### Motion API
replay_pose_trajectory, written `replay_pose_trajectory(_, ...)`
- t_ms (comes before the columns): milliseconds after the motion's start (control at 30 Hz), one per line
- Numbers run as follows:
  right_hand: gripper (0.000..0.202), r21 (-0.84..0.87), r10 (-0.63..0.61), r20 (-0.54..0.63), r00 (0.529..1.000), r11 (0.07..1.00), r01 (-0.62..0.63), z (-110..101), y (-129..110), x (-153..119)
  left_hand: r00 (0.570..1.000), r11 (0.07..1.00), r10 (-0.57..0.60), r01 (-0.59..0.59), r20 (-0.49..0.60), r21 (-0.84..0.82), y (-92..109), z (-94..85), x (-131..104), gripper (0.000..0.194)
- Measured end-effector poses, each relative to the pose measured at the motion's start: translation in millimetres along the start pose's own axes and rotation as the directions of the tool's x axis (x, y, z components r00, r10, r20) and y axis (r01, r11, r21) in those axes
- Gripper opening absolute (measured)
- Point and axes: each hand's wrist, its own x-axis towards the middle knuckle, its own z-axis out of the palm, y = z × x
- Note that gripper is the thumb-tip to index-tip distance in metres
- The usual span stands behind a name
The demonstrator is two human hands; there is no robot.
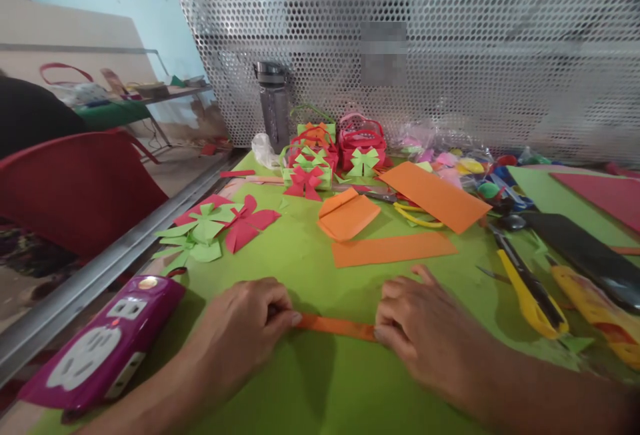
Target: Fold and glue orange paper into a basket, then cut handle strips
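Note:
A narrow orange paper strip (337, 326) is stretched level between my two hands, just above the green work surface (310, 388). My left hand (250, 318) pinches its left end between thumb and fingers. The right end is gripped by my right hand (417, 318), with one finger raised off the rest. Beyond the hands lie a wider orange paper strip (395, 249), a folded orange paper piece (349, 215) and an orange paper rectangle (435, 195).
Pink and green paper cutouts (215, 225) lie at the left, behind a purple power strip (107, 342). Small paper baskets with bows (313, 165) and a water bottle (273, 108) stand at the back. A yellow utility knife (530, 288) and a black phone-like object (587, 255) lie at right.

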Motion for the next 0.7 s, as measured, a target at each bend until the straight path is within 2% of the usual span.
replay_pose_trajectory(167,0.022,0.012,-0.002,-0.017,1.0,1.0,0.002,-0.8,-0.9,1.2,0.999,0.999,0.018,-0.017,-0.031,0.043,-3.5,3.4,0.3,0.02)
replay_pose_trajectory(367,0.023,0.021,0.029,0.02,0.999,0.999,-0.029,-3.9,-3.0,1.7,0.999,0.994,0.022,-0.019,-0.026,0.105,-6.2,4.1,-1.5,0.021)
replay_pose_trajectory(567,0.018,0.028,0.018,-0.028,0.999,0.999,-0.017,-0.8,-0.7,-1.1,0.999,0.987,0.024,-0.019,-0.03,0.159,-5.5,4.7,-1.2,0.019)
replay_pose_trajectory(700,0.019,0.012,0.037,0.039,0.999,0.999,-0.038,-3.2,-1.8,1.4,1.0,0.986,0.014,-0.011,-0.016,0.165,-3.2,4.6,-0.8,0.019)
